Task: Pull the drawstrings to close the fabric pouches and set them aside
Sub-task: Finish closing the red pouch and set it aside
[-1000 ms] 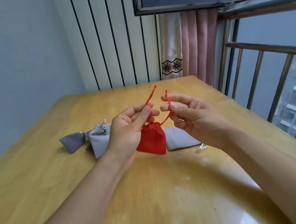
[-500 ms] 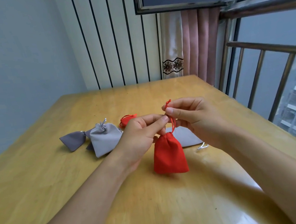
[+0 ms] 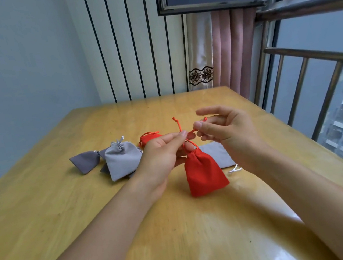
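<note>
1. Pouches already cinched lie at the left of the worktop (image 3: 45, 215): a dark grey pouch (image 3: 85, 161), a light grey pouch (image 3: 121, 160) just beside it, and a small red pouch (image 3: 148, 138) behind the left hand.
2. Left hand (image 3: 159, 158): its fingers (image 3: 178, 135) pinch one red drawstring (image 3: 178, 124) just above the neck of the red pouch (image 3: 203, 173), which hangs over the middle of the worktop.
3. Right hand (image 3: 229, 134): thumb and a finger pinch the other cord end; the remaining fingers are spread loose.
4. The neck looks gathered, so the pull seems nearly finished. Next comes a last tug apart, then laying it with the closed ones at left.
5. Behind it a flat grey pouch (image 3: 221, 155) with its white cord (image 3: 235, 168) looks still open; nothing blocks the way left.
</note>
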`<state>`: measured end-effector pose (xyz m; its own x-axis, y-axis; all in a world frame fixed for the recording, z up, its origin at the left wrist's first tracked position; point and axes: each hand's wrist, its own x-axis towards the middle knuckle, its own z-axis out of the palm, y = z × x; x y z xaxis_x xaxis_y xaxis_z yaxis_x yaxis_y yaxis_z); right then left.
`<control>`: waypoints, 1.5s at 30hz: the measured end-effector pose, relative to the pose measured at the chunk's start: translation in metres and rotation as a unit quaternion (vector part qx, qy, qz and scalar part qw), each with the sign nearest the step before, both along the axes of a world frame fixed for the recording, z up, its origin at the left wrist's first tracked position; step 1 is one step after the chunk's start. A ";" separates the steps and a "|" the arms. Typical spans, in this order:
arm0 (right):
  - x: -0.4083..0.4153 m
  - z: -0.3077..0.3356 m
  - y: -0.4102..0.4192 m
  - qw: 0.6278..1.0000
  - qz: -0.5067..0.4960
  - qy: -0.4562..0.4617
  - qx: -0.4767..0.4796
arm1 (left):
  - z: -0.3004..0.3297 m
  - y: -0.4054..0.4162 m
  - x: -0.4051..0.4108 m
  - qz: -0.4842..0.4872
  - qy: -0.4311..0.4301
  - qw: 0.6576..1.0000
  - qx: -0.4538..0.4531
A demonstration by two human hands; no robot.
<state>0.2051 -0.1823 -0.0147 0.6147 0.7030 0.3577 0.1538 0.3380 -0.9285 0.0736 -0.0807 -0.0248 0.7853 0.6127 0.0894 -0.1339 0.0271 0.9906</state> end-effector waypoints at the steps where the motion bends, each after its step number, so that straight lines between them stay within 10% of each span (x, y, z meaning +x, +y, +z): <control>1: -0.002 0.000 0.000 1.000 -0.013 -0.022 0.003 | 0.000 0.002 0.000 -0.004 -0.006 0.999 -0.041; 12: -0.008 -0.010 0.003 0.986 0.090 -0.114 -0.086 | 0.002 0.015 -0.004 0.010 -0.046 0.993 -0.105; 25: -0.007 -0.012 0.004 0.989 0.118 0.009 -0.087 | -0.004 0.022 -0.006 0.129 -0.052 0.948 0.285; 45: -0.001 -0.011 0.011 0.975 0.097 0.166 -0.110 | -0.011 0.032 -0.001 0.143 -0.051 0.961 0.229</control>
